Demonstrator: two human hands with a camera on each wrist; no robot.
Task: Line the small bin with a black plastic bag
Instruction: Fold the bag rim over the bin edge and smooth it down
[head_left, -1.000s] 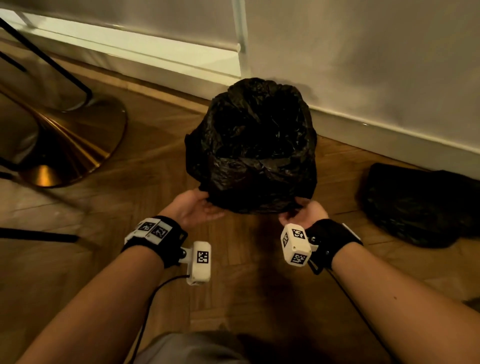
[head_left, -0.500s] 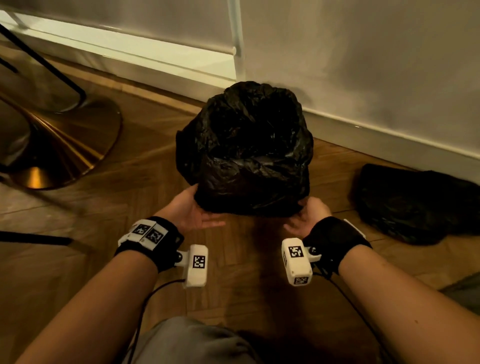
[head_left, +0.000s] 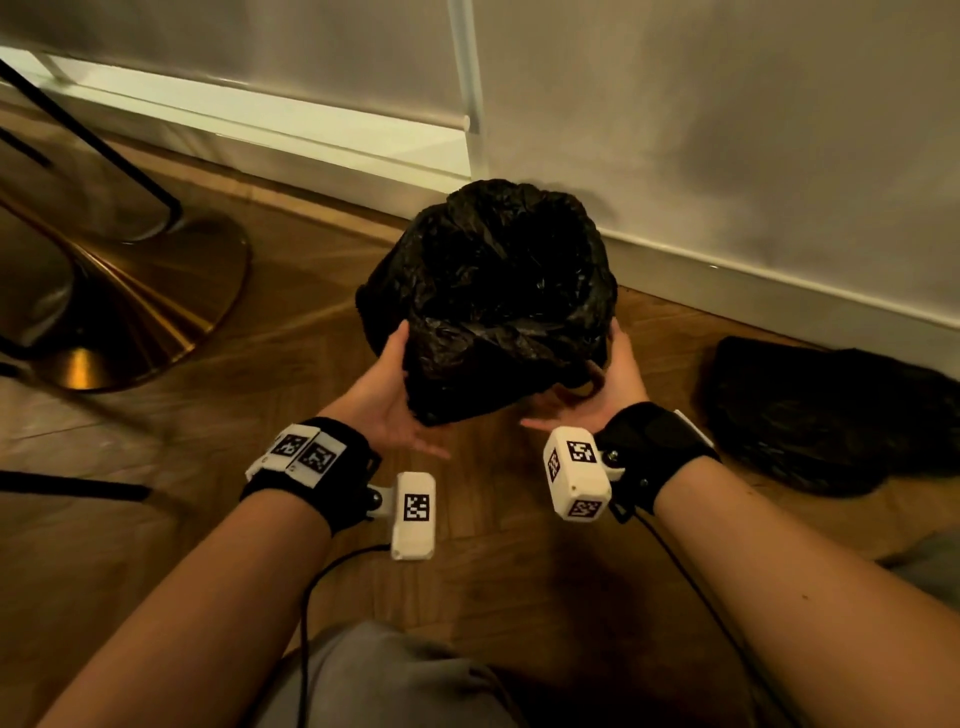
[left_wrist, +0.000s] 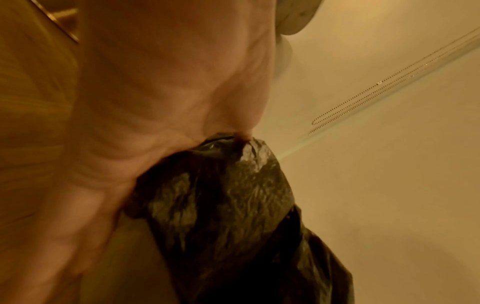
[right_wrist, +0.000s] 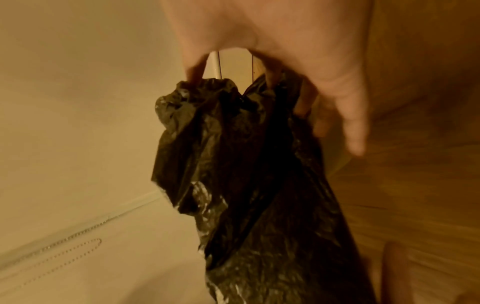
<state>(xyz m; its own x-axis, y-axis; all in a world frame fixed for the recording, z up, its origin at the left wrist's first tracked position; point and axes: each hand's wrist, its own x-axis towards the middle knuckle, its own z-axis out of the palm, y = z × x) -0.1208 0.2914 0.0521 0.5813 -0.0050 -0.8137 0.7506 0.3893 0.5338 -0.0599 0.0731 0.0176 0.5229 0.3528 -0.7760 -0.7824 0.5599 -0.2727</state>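
My grey-trousered knee (head_left: 384, 680) sits nearest, at the bottom of the head view, with my two forearms reaching out over the brown wooden parquet floor (head_left: 493, 587). My left hand (head_left: 387, 400) lies against the near left side of the crinkled black plastic bag (head_left: 498, 306), palm turned inward, fingers fairly straight and pressing the plastic; the left wrist view shows the palm flat against the film (left_wrist: 218, 197). My right hand (head_left: 605, 387) is on the near right side, and in the right wrist view its thumb and fingers (right_wrist: 270, 82) curl into a gathered fold of the bag (right_wrist: 233, 164), gripping it. The bag is draped over the small bin, covering it so fully that the bin itself cannot be seen, mouth open upward. It stands on the floor just before the white skirting board (head_left: 779, 291) and pale wall. To the right lies another dark crumpled plastic heap (head_left: 831, 415); far left stands a brass-coloured round stand base (head_left: 156, 312).
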